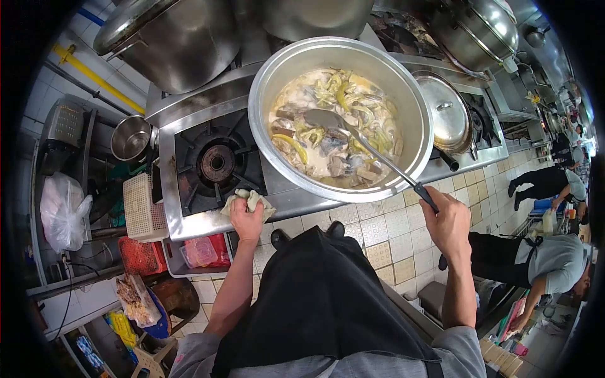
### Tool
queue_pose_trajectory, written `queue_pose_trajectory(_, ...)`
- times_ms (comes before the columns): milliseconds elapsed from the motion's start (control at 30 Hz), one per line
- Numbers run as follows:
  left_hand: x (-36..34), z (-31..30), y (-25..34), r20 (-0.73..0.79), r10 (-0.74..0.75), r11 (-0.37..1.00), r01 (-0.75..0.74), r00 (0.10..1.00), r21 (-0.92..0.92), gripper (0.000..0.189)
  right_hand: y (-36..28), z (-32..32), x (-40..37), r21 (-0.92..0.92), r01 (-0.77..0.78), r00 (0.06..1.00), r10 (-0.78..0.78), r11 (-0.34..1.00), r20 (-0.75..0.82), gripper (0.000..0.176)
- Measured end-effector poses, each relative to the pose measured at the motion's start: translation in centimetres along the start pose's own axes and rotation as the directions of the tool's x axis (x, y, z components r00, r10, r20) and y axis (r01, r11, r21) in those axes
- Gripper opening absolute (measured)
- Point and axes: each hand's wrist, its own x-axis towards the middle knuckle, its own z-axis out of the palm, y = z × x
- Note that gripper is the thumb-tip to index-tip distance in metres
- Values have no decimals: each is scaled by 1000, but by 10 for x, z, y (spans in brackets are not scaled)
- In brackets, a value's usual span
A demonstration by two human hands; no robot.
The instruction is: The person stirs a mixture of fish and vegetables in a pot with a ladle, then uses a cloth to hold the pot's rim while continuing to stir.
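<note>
A large metal pot [259,129] stands on the stove, holding a pale, milky stew [328,154] with dark chunks and long green-yellow peppers. My right hand [449,220] is wrapped round the black handle of a long metal ladle [384,157]. The ladle reaches over the pot's near rim, and its broad head rests at the stew's surface, partly in it. At the stove's front edge, my left hand [246,218] is closed on a crumpled pale cloth [251,200], left of the pot and just in front of a bare burner [217,162].
Behind are tall stockpots [183,47]. To the right sits a lidded pan [444,107] with its handle jutting forward. A small saucepan [130,138] and a cream plastic basket [144,205] are at left. Co-workers [554,258] stand at far right on the tiled floor.
</note>
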Motion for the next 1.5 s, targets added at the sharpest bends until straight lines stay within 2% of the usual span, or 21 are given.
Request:
queue_pose_trajectory(267, 0, 1, -2, -17, 13, 1000, -13, 1000, -1, 34, 7, -32, -14, 80, -39, 999, 36, 996, 40, 26)
queue_pose_trajectory(400, -1, 0, -1, 8, 9, 1000, -9, 1000, 6, 33, 3, -24, -13, 82, -83, 996, 82, 993, 22, 25)
queue_pose_trajectory(467, 0, -1, -3, 27, 5, 1000, -5, 1000, 8, 32, 2, -17, -13, 81, -53, 999, 54, 995, -4, 25)
queue_pose_trajectory(533, 0, -1, -3, 34, -24, 1000, 24, 999, -11, 31, 0, -18, -13, 119, -92, 994, 85, 989, 64, 26)
queue_pose_trajectory(667, 0, 0, -1, 23, 1, 1000, -1, 1000, -21, 31, 2, -11, -18, 173, -107, 994, 99, 979, 52, 25)
queue_pose_trajectory(733, 0, -3, 3, 73, -86, 996, 87, 994, -10, 31, -7, -3, -19, 231, -149, 989, 144, 962, 39, 25)
queue_pose_trajectory(767, 0, -3, 3, 75, -83, 996, 84, 994, -12, 31, -9, 7, -21, 264, -132, 991, 137, 955, 2, 26)
queue_pose_trajectory(800, 0, -3, 3, 72, -76, 997, 78, 994, -19, 31, -14, 13, -22, 319, -200, 980, 190, 926, 62, 28)
queue_pose_trajectory(900, 0, -2, 3, 64, -70, 997, 72, 996, -29, 31, -20, 53, -29, 419, -349, 936, 332, 839, 115, 33)
queue_pose_trajectory(933, 0, -2, 2, 57, -70, 997, 72, 996, -30, 31, -21, 74, -34, 462, -252, 956, 292, 850, -16, 36)
queue_pose_trajectory(1100, -1, 1, -4, 31, -19, 1000, 18, 999, 8, 31, -41, 91, -41, 528, -343, 909, 417, 777, -24, 36)
queue_pose_trajectory(1200, -1, 2, -5, 49, -21, 1000, 20, 999, 10, 33, -35, 99, -44, 529, -297, 914, 396, 795, -82, 39)
queue_pose_trajectory(1333, 0, -1, -3, 42, 5, 1000, -5, 999, 1, 33, -35, 93, -42, 503, -334, 910, 412, 797, -49, 38)
queue_pose_trajectory(1500, 2, -5, 5, 75, -22, 1000, 21, 997, 16, 32, -37, 99, -43, 522, -309, 904, 417, 795, -100, 36)
